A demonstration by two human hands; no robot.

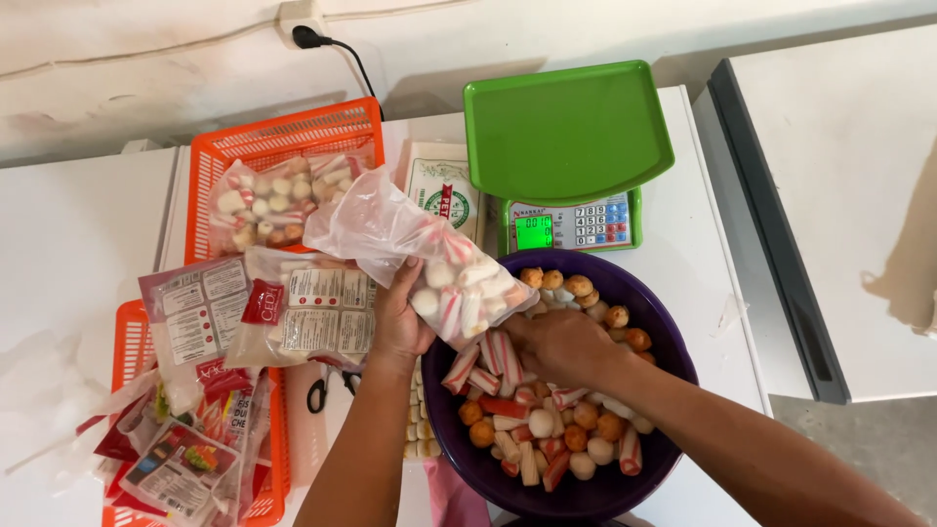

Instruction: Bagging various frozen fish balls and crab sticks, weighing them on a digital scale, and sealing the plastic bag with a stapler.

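Head view, only view. Left hand is clamped on the underside of a clear plastic bag part-filled with mixed fish balls and red-striped crab sticks; the bag hangs over the purple bowl rim at its 10 o'clock. Right hand sits down in the bowl on the loose pieces; fingers curled, looks closed on a piece or two, can't confirm which.

Risks, my read:
- Bag mouth trails toward 11 o'clock, floppy and unsealed. Tilt it and pieces roll out onto the table.
- Bag held low on one side only; thin film could slip or stretch under load.
- Bowl is heaped; digging may flick round pieces over the rim.
- Scissors lie just beside the left wrist at 7 o'clock; film could snag.

Packages:
- Green scale at 12 o'clock of the bowl, flat square pan, lit green display, keypad beside it.
- Orange basket at 10 o'clock, holding a sealed clear bag of mixed pieces.
- Flat clear pouches with white rectangular labels at 9 o'clock, one with a red corner.
- Red printed wrappers piled at 8 o'clock on a second orange basket.
- White carton, green-red print, left of the scale.
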